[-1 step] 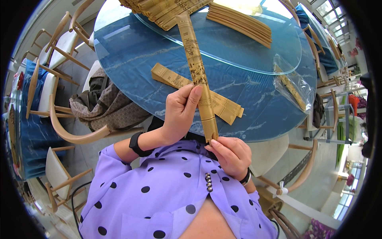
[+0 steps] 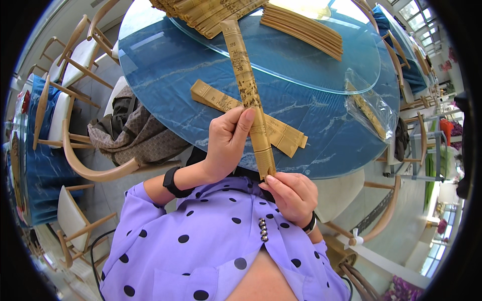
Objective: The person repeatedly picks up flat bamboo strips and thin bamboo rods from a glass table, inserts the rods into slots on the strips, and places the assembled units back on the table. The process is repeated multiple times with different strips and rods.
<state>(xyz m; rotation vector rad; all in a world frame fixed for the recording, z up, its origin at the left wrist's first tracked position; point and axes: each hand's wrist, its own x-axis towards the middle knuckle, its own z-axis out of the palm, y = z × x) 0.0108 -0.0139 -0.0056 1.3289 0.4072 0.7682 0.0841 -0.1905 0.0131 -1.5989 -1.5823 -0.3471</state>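
A long, flat tan paper sleeve (image 2: 246,85) with bamboo-like printing is stretched between my hands, over the table's near edge. My left hand (image 2: 229,138) pinches it below the middle, thumb on top. At its near end, my right hand (image 2: 291,195) closes thumb and fingertips on a corner; the fingertips hide part of that end. Beneath the held sleeve, several similar paper sleeves (image 2: 286,138) lie aslant on the blue table, partly covered by it and my left hand.
On the raised glass turntable (image 2: 321,75) are a pile of tan sleeves (image 2: 201,17) and a neat stack of them (image 2: 301,31). A clear plastic bag (image 2: 386,113) with a tan strip lies to the right. A brown patterned bag (image 2: 143,130) rests on a chair at the left.
The far end of the held sleeve has shifted very slightly left and nearer. Both hands keep their grip in almost the same place.
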